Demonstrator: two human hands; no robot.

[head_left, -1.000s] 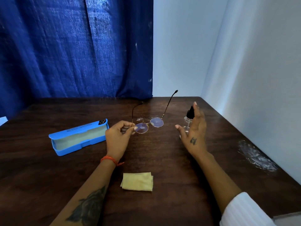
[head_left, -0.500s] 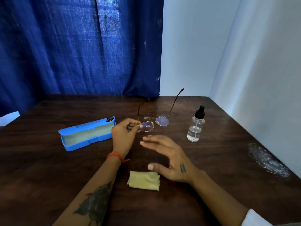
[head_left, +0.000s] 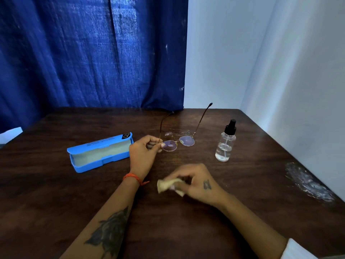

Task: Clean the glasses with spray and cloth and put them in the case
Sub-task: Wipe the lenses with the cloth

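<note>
Thin gold-rimmed glasses (head_left: 179, 142) with round lenses are held above the dark wooden table (head_left: 56, 193), temples open and pointing away. My left hand (head_left: 144, 153) pinches them at the left lens hinge. My right hand (head_left: 194, 181) grips the yellow cloth (head_left: 166, 185), bunched up just over the table in front of me. A clear spray bottle (head_left: 225, 144) with a black nozzle stands upright to the right of the glasses. The blue case (head_left: 100, 152) lies open at the left, its pale lining showing.
A blue curtain (head_left: 89, 53) hangs behind the table and white walls (head_left: 280, 62) close off the back right corner. A wet smear (head_left: 308, 182) shines near the table's right edge. Small droplets (head_left: 175, 133) lie on the wood behind the glasses.
My right hand left the spray bottle, swung down to the yellow cloth and picked it up, bunching it. My left hand has kept the glasses in place.
</note>
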